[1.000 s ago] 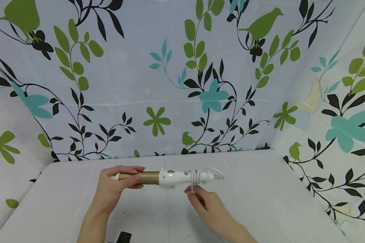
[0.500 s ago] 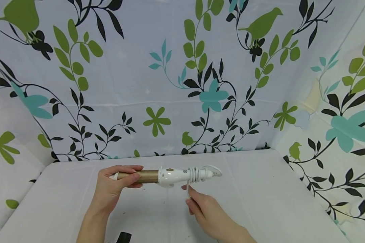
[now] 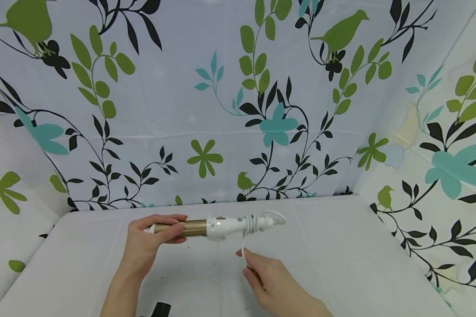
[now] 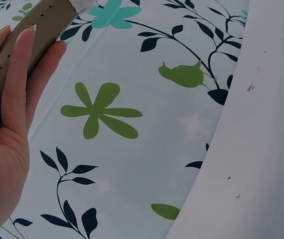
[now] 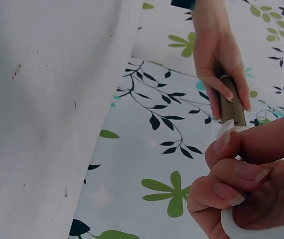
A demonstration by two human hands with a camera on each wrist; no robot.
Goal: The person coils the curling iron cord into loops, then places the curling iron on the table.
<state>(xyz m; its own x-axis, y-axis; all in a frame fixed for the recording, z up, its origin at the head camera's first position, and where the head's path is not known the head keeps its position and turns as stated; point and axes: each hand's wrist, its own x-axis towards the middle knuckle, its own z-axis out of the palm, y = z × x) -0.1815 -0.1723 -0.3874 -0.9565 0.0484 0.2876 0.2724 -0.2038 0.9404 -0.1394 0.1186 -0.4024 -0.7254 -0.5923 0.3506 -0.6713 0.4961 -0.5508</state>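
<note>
A curling iron with a gold barrel [image 3: 196,227] and a glossy white handle [image 3: 227,226] is held level above the table. Around the barrel's far left part curl the fingers of my left hand [image 3: 143,246]; the left wrist view shows them along the perforated gold metal [image 4: 40,32]. White cord loops [image 3: 254,223] wrap the handle near its right end. From them a strand hangs down into my right hand [image 3: 275,281], which pinches it between thumb and fingers. In the right wrist view the cord [image 5: 261,233] passes under the curled fingers of that hand.
The white table [image 3: 353,264] carries small dark specks. A black object [image 3: 161,309], cut off by the lower frame edge, sits near the left forearm. Cloth [image 3: 162,101] printed with leaves, birds and flowers hangs behind and at both sides.
My right hand has moved slightly down and left, drawing a longer strand of cord away from the handle. The left hand keeps its grip on the barrel, almost still.
</note>
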